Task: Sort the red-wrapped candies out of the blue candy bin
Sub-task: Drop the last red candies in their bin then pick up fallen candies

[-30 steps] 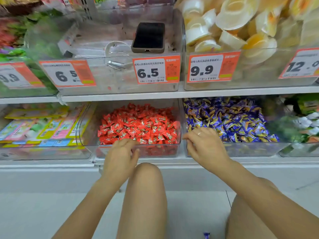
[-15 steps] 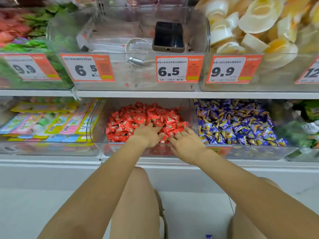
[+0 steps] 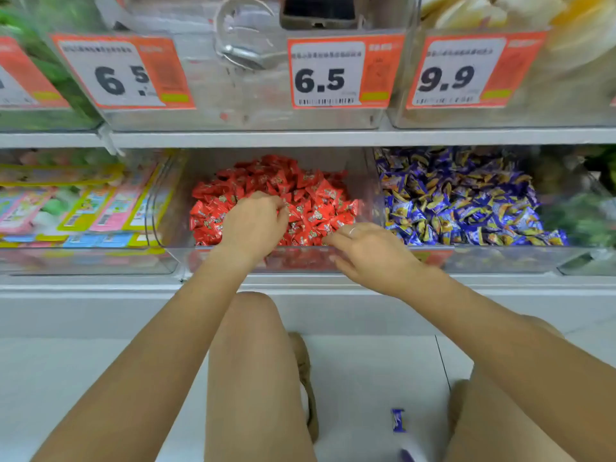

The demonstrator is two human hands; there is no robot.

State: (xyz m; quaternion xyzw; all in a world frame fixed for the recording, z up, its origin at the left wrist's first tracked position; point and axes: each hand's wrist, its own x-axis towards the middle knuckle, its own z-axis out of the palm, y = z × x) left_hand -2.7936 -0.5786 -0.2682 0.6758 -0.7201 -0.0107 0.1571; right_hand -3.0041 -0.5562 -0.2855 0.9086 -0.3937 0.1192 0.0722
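Here, my left hand point(image 3: 253, 218) is curling its fingers into the heaped red-wrapped candies point(image 3: 310, 195) in their clear plastic bin; my right hand point(image 3: 363, 248) is hovering loosely open. The blue-wrapped candy bin point(image 3: 466, 258) is showing no red strays, so sorting is looking nearly finished.

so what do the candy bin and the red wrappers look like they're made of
The bin looks like clear rigid plastic, glossy: the candies show through its walls and front lip. The red candy wrappers look like thin printed plastic film, shiny, with crimped, creased edges; foil lining can't be told.
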